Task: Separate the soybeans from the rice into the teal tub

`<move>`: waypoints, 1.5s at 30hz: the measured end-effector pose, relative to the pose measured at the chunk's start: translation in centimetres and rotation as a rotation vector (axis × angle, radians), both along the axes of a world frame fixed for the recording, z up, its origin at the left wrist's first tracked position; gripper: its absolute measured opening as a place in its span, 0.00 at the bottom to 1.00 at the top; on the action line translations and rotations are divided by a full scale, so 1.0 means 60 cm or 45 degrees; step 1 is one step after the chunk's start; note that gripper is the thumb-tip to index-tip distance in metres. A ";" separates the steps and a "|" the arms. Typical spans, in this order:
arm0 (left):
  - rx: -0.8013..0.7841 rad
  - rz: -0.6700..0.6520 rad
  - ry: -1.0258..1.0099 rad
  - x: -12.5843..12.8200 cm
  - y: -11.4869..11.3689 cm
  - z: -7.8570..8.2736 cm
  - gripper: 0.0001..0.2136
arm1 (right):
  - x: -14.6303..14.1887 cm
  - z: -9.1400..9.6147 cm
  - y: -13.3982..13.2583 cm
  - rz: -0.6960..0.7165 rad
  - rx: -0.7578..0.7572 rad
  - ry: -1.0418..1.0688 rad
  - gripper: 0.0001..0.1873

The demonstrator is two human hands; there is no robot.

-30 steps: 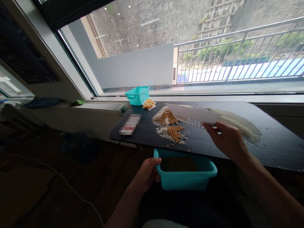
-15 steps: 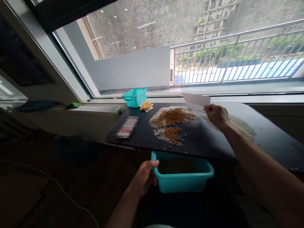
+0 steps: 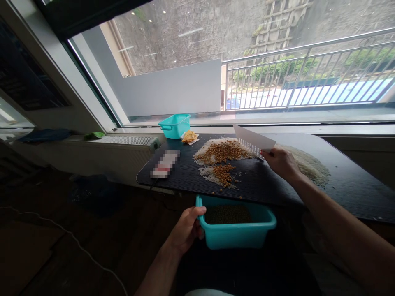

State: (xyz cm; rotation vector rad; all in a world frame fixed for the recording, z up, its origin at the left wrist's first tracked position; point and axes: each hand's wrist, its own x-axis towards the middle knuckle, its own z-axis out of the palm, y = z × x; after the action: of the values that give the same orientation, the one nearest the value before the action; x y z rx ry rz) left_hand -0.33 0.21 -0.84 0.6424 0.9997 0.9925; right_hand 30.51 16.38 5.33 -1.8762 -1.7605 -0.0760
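Observation:
My right hand (image 3: pixel 279 161) grips a white slotted scraper (image 3: pixel 253 141), held on edge on the black table (image 3: pixel 354 185) just right of a pile of soybeans (image 3: pixel 222 152) mixed with rice. A smaller heap of soybeans (image 3: pixel 224 174) lies nearer the table's front edge. A wide spread of white rice (image 3: pixel 305 162) lies behind my right hand. My left hand (image 3: pixel 187 227) is wrapped round the left rim of a teal bin (image 3: pixel 240 234), held below the table's front edge. The bin holds soybeans.
A second teal bin (image 3: pixel 174 125) stands at the table's far left corner, with a yellowish packet (image 3: pixel 189 137) beside it. A blurred flat item (image 3: pixel 163 164) lies on the table's left part. A radiator (image 3: pixel 129 142) and window run behind; a white cable (image 3: pixel 70 238) crosses the floor.
My right hand swung the scraper from over the soybeans to the far side of the pile, then drew it slightly back toward me. My left hand has kept hold of the bin.

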 end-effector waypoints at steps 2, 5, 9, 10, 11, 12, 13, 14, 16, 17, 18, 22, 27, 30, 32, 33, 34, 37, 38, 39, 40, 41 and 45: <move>-0.001 0.004 0.005 0.000 0.001 0.000 0.17 | -0.002 0.001 -0.009 0.018 -0.003 0.005 0.21; 0.002 -0.004 0.021 0.000 0.002 0.000 0.18 | -0.007 0.001 -0.022 0.034 -0.013 0.009 0.21; -0.001 -0.005 0.023 -0.001 0.002 0.001 0.18 | -0.017 -0.001 -0.039 0.044 -0.010 0.010 0.21; -0.002 -0.004 0.023 -0.001 0.002 0.002 0.18 | -0.020 -0.001 -0.044 0.043 -0.006 0.010 0.21; -0.005 -0.002 0.022 -0.001 0.002 0.002 0.18 | -0.023 -0.001 -0.049 0.044 -0.001 0.008 0.21; -0.009 0.000 0.021 -0.001 0.002 0.002 0.17 | -0.026 0.000 -0.055 0.045 0.005 0.004 0.21; -0.013 0.000 0.019 -0.001 0.002 0.002 0.17 | -0.029 0.000 -0.060 0.049 0.010 -0.001 0.21; -0.017 0.003 0.017 -0.001 0.001 0.001 0.17 | -0.032 0.001 -0.066 0.052 0.015 -0.007 0.21; -0.021 0.008 0.014 0.000 0.001 0.001 0.17 | -0.038 0.003 -0.076 0.059 0.024 -0.018 0.21; -0.021 0.009 0.012 0.000 0.001 0.002 0.17 | -0.041 0.004 -0.080 0.058 0.029 -0.021 0.21; -0.020 0.007 0.008 0.001 0.001 0.002 0.17 | -0.044 0.004 -0.084 0.055 0.033 -0.025 0.22; -0.024 -0.008 -0.010 0.004 0.001 0.005 0.17 | -0.055 0.003 -0.094 0.041 0.031 -0.044 0.22; -0.041 -0.004 -0.009 0.005 0.001 0.007 0.17 | -0.066 0.002 -0.100 0.050 0.028 -0.054 0.22; -0.037 -0.014 -0.015 0.004 0.001 0.005 0.17 | -0.069 0.000 -0.103 0.075 0.042 -0.039 0.22; -0.038 -0.019 -0.017 0.004 0.001 0.005 0.17 | -0.069 0.001 -0.105 0.075 0.042 -0.018 0.21; -0.041 -0.020 -0.014 0.004 0.001 0.006 0.17 | -0.069 0.001 -0.106 0.071 0.044 -0.008 0.21; -0.044 -0.017 -0.008 0.005 0.001 0.008 0.17 | -0.069 0.003 -0.107 0.069 0.050 0.002 0.21; -0.058 -0.010 0.013 0.010 0.002 0.014 0.18 | -0.068 0.011 -0.111 0.073 0.088 0.049 0.20; -0.063 -0.015 0.015 0.012 0.002 0.015 0.19 | -0.067 0.014 -0.113 0.077 0.103 0.073 0.20; -0.069 -0.022 0.015 0.015 0.002 0.016 0.19 | -0.065 0.017 -0.116 0.081 0.118 0.103 0.20; -0.074 -0.034 0.013 0.017 0.003 0.017 0.19 | -0.061 0.019 -0.120 0.085 0.133 0.138 0.20; -0.077 -0.046 0.010 0.019 0.003 0.016 0.18 | -0.055 0.021 -0.124 0.086 0.146 0.177 0.20; -0.068 -0.072 0.000 0.023 0.004 0.012 0.17 | -0.016 0.019 -0.155 0.113 0.138 0.357 0.19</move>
State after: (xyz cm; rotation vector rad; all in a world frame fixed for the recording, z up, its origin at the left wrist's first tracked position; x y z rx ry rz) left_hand 1.05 0.46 -0.12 0.6233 0.9992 0.9135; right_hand 29.54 7.09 6.46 -1.6415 -1.6105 0.1179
